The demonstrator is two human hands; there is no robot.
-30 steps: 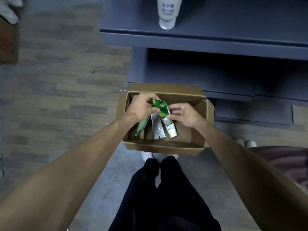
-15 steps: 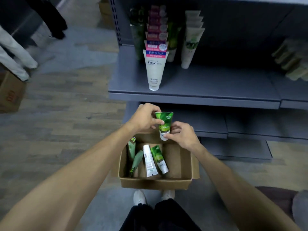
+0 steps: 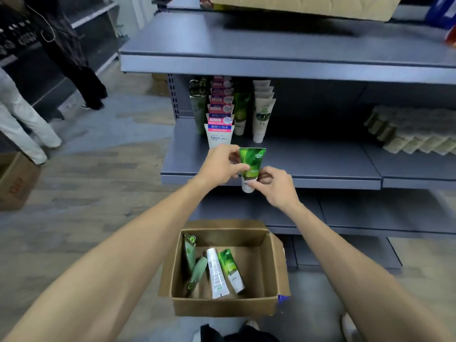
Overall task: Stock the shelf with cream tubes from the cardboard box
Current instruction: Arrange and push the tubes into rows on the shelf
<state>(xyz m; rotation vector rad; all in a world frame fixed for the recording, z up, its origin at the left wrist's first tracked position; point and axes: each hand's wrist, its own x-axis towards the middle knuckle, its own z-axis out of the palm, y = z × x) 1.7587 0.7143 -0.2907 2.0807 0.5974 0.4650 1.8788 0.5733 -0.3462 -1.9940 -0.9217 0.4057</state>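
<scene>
Green leaf-printed cream tube with white cap (image 3: 251, 166): upright, cap down, held in front of the grey metal shelf (image 3: 308, 166) edge. Open brown cardboard box (image 3: 222, 306): on the floor below the shelf, containing four tubes lying flat, namely two pale green tubes (image 3: 195, 265), one white tube (image 3: 216, 275), one green-and-white tube (image 3: 230, 270).

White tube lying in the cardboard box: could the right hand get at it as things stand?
Probably not at once: the right hand pinches the green tube held up at the shelf. The white tube lies uncovered in the open box.
</scene>
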